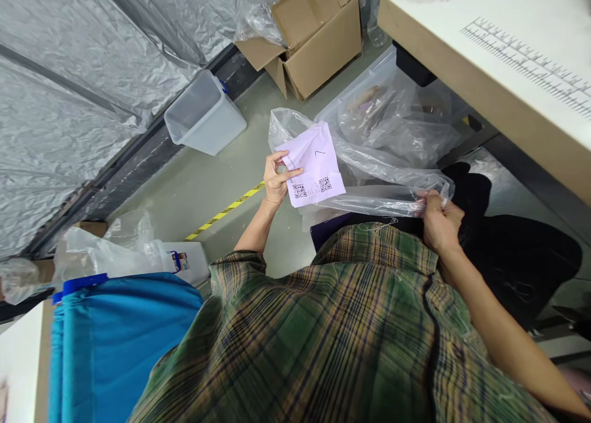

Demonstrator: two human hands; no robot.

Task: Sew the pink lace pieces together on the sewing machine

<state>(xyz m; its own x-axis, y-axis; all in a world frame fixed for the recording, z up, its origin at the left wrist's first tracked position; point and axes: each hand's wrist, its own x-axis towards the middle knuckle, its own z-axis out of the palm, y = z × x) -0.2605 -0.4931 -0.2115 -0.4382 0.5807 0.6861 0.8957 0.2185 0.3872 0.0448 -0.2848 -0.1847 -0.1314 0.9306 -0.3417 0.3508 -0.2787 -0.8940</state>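
Note:
My left hand (277, 180) pinches the left edge of a pale lilac paper sheet (318, 155) with QR codes printed along its lower part. Behind the sheet runs a clear plastic bag (383, 170), stretched sideways in front of my body. At the right end of that bag, my right hand (441, 221) is closed on a bunched part of the plastic. Whether the left fingers also grip some of the bag behind the sheet is hidden.
A translucent bin (207, 118) stands by the silver-covered wall, with an open cardboard box (323, 38) beyond. A clear tub (357, 81) holds crumpled plastic near the ruler-marked table (484, 53). Blue fabric (124, 337) lies left; a black chair (521, 257) is right.

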